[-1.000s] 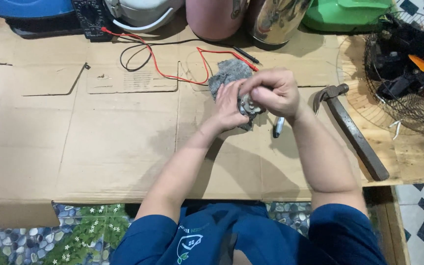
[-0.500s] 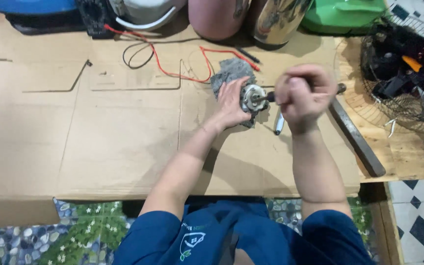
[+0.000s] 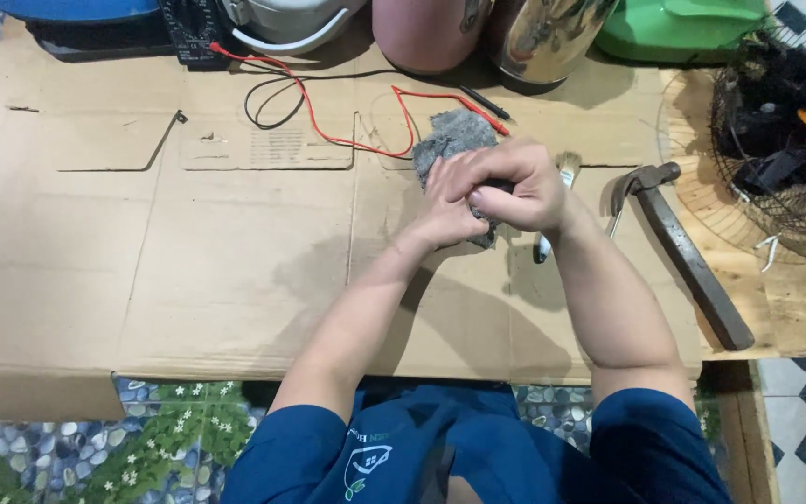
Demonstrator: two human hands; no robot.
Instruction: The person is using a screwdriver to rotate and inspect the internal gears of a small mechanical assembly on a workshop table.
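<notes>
- Now both hands close over one small object above the cardboard-covered counter (image 3: pixel 188 261): the left hand (image 3: pixel 445 201) cups it in a grey rag (image 3: pixel 454 140), and the right hand (image 3: pixel 524 191) wraps over the top, grip clamped around it.
- Judging by this, a wiping or twisting step is in hand; the next move calls for a firm hold.
- Half a second ago the right fist was lifted clear, baring a round metal part; now it is hidden.
- Nearby lie a brush (image 3: pixel 566 168) and hammer (image 3: pixel 687 252).

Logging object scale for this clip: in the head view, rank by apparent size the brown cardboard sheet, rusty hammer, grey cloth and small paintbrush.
1. Brown cardboard sheet
2. Rusty hammer
3. Grey cloth, partly hidden by both hands
4. Small paintbrush, partly hidden by the wrist
</notes>
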